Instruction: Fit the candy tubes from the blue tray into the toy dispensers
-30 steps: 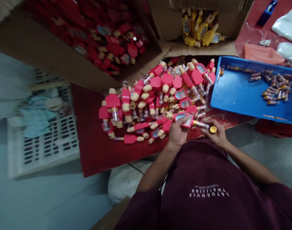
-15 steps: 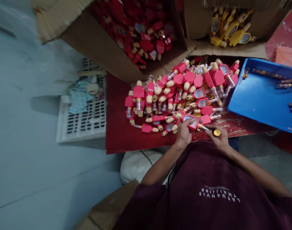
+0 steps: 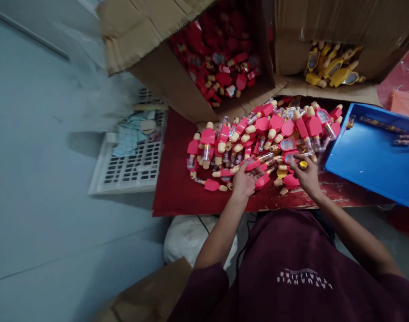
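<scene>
On the red tabletop (image 3: 177, 192) lies a pile of red paddle-shaped toys (image 3: 276, 123) with beige knobs; many have clear tubes attached. My left hand (image 3: 245, 181) is palm up at the pile's near edge, fingers spread, beside a red toy with a clear tube (image 3: 253, 164). It seems to grip nothing. My right hand (image 3: 308, 176) is curled around a small round yellow piece (image 3: 303, 165). Its thumb and fingertips reach to another red toy (image 3: 289, 156) in the pile; whether they pinch it I cannot tell.
Behind the pile stand a carton of red toys (image 3: 164, 82) and a carton (image 3: 338, 91) with yellow toys. On the right, a blue tray (image 3: 368, 156) holds several small tubes. A white slatted crate (image 3: 124, 190) with a cloth (image 3: 128, 134) is at left.
The red toy that both hands held has been let go. My left hand has opened and shifted left; my right hand has moved forward to the pile, keeping the yellow piece. The view has shifted.
</scene>
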`<state>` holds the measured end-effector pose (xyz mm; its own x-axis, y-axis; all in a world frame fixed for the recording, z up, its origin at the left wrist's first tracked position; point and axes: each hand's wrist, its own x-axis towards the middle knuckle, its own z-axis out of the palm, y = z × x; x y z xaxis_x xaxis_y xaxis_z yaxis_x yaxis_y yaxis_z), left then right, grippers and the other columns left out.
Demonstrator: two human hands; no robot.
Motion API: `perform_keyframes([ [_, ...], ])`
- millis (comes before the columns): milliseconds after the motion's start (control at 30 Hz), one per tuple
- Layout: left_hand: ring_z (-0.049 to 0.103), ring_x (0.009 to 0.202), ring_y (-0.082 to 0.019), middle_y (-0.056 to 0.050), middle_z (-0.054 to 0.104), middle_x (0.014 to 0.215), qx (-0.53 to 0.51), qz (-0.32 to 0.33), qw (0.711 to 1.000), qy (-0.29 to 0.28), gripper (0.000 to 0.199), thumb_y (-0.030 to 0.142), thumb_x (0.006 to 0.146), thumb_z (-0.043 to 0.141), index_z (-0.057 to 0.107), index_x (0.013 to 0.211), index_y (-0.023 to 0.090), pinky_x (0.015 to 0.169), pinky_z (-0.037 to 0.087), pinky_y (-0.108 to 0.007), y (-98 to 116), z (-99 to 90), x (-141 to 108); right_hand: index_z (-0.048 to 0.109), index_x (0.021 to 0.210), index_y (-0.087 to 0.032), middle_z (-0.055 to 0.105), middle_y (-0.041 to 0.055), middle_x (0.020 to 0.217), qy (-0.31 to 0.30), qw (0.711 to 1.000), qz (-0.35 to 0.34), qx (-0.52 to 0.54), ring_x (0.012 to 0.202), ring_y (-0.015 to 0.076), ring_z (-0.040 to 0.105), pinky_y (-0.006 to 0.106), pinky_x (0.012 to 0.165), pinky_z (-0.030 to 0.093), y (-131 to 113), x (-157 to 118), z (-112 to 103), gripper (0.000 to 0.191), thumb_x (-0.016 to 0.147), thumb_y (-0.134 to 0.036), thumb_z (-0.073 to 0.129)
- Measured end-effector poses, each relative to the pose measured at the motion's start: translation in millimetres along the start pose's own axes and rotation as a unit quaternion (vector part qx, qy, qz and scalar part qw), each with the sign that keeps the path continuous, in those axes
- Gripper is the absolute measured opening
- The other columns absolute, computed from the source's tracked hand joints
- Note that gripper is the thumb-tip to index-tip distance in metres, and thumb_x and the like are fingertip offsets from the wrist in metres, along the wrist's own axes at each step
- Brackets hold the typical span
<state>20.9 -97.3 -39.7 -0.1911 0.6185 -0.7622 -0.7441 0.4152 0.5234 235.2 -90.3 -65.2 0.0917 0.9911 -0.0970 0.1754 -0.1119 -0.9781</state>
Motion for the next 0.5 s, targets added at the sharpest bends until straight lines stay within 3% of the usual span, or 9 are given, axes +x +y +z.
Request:
perform_keyframes([
  [67,0.067,0.065,-0.017,-0.01,0.067,0.073,0.002,-0.025,0.999,-0.032,0.032,0.034,0.102,0.039,0.059,0.093,0.011,0.071,0.06,-0.034,4,0.5,-6,0.062,0.113,-0.018,0.063,-0.0012,0.077,0.025,0.996,0.066,0.051,0.065,0.0135,0.057,0.028,0.062,0.049,9,-8,-14,0.053,0.074,-0.049,0.078],
  [167,0.068,0.068,-0.019,-0.014,0.069,0.083,0.032,-0.052,0.996,-0.063,0.027,0.032,0.099,0.044,0.058,0.095,0.009,0.07,0.06,-0.036,9,-7.5,-28,0.062,0.109,-0.019,0.065,-0.0002,0.087,0.085,0.981,0.128,0.122,0.072,0.0126,0.06,0.026,0.067,0.049,20,-20,-34,0.05,0.072,-0.047,0.079],
  [267,0.066,0.067,-0.018,-0.013,0.069,0.087,0.085,-0.034,0.991,-0.1,0.024,0.03,0.093,0.053,0.061,0.102,0.009,0.067,0.059,-0.034,22,-13.4,-52,0.062,0.118,-0.02,0.067,0.0007,0.087,0.082,0.966,0.17,0.174,0.068,0.0126,0.06,0.026,0.064,0.049,26,-30,-51,0.054,0.076,-0.05,0.076],
  [367,0.065,0.069,-0.016,-0.009,0.069,0.092,0.18,0.116,0.964,-0.155,0.032,0.033,0.087,0.064,0.064,0.112,0.013,0.066,0.057,-0.032,59,6.3,-46,0.057,0.134,-0.021,0.061,-0.0026,0.076,0.077,0.969,0.178,0.154,0.055,0.0098,0.051,0.022,0.05,0.042,29,-34,-59,0.062,0.083,-0.054,0.07],
  [433,0.066,0.074,-0.016,-0.008,0.069,0.098,0.277,0.276,0.907,-0.157,0.036,0.035,0.085,0.067,0.064,0.115,0.016,0.07,0.056,-0.031,97,40.0,-11,0.058,0.136,-0.022,0.063,-0.0009,0.079,0.094,0.977,0.156,0.112,0.06,0.011,0.053,0.023,0.052,0.045,30,-31,-61,0.061,0.086,-0.055,0.067],
  [500,0.066,0.081,-0.018,-0.009,0.069,0.101,0.39,0.391,0.827,-0.104,0.034,0.031,0.087,0.065,0.062,0.117,0.015,0.077,0.054,-0.032,139,85.8,44,0.061,0.134,-0.022,0.068,0.0026,0.09,0.109,0.985,0.116,0.073,0.073,0.0152,0.061,0.027,0.062,0.052,29,-24,-62,0.059,0.086,-0.056,0.065],
])
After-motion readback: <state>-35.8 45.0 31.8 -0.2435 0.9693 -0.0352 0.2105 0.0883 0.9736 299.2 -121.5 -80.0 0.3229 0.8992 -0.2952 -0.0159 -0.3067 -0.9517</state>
